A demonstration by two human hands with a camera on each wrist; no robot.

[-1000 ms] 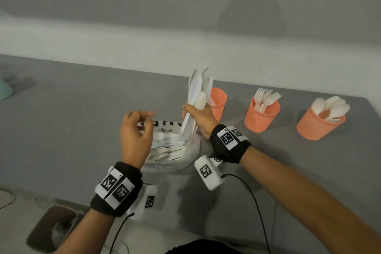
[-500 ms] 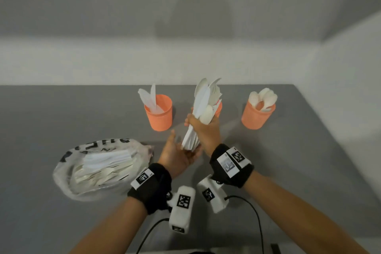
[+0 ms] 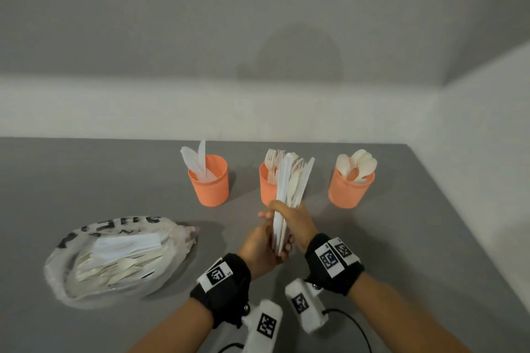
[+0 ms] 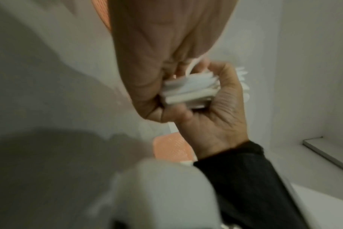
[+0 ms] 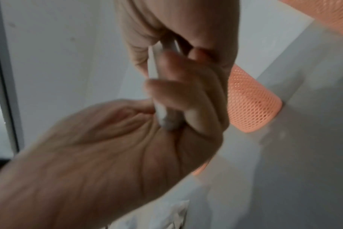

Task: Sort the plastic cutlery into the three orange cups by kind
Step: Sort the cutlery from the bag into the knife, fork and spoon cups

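Note:
Three orange cups stand in a row: the left cup (image 3: 209,186) holds knives, the middle cup (image 3: 266,189) forks, the right cup (image 3: 351,189) spoons. My right hand (image 3: 289,215) grips a mixed bundle of white cutlery (image 3: 292,180) upright, in front of the middle cup. My left hand (image 3: 262,246) curls round the bundle's lower handle ends. The left wrist view shows the stacked handle ends (image 4: 190,89) between both hands. In the right wrist view, left fingers (image 5: 172,93) wrap round the handles (image 5: 157,86).
A crumpled plastic bag (image 3: 86,286) with more white cutlery lies on the grey table (image 3: 401,238) at the left. The table's right edge and a white wall lie close to the spoon cup. Wrist camera cables trail near the front edge.
My left hand has left the bag, come under the bundle and closed on its lower ends. My right hand has carried the bundle in front of the fork cup. My head view has turned.

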